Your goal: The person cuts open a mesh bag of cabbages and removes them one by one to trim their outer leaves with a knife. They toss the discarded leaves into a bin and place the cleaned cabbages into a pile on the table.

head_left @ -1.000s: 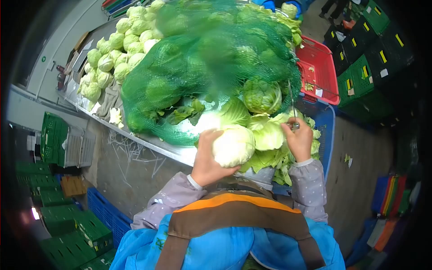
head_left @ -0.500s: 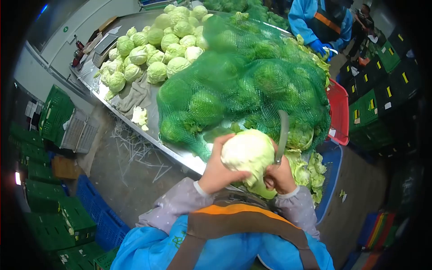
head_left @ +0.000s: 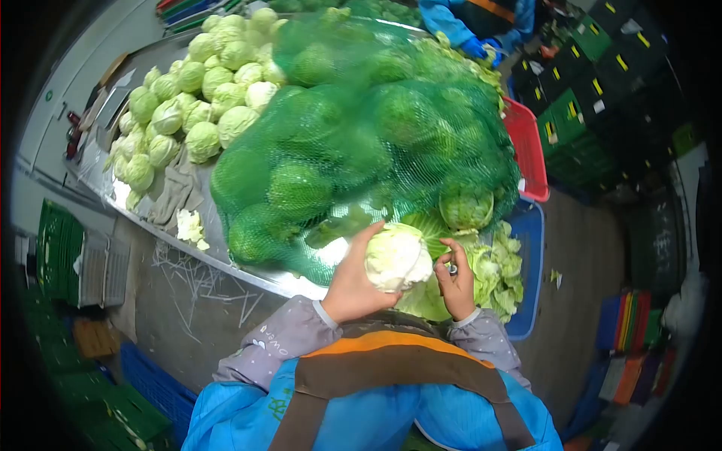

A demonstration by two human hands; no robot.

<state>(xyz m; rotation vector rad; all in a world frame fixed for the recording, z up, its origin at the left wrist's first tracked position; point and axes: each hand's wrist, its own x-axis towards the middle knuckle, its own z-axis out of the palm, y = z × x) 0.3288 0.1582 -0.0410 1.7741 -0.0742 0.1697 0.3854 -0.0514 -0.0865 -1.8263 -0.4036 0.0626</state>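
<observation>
My left hand (head_left: pixel 356 279) is closed round the side of a pale, trimmed cabbage (head_left: pixel 397 257), held above the table's near edge. Just right of it, my right hand (head_left: pixel 457 283) is apart from the cabbage, its fingers curled on a knife (head_left: pixel 452 268). Only a small shiny bit of the knife shows between the fingers; its blade cannot be made out. A green outer leaf (head_left: pixel 427 228) is behind the cabbage. Loose trimmed leaves (head_left: pixel 498 272) lie below and to the right of my right hand.
Green net bags of cabbages (head_left: pixel 323 161) cover much of the metal table (head_left: pixel 207 259). Bare cabbages (head_left: pixel 199 94) are piled at the far left near a grey cloth (head_left: pixel 177 192). A blue crate (head_left: pixel 532 263) and a red crate (head_left: pixel 530 150) stand right. A co-worker's gloved hand (head_left: pixel 481 49) is beyond.
My right hand has come away from the cabbage, and the upright knife blade no longer shows. The cabbage is turned in my left hand. The view has shifted right.
</observation>
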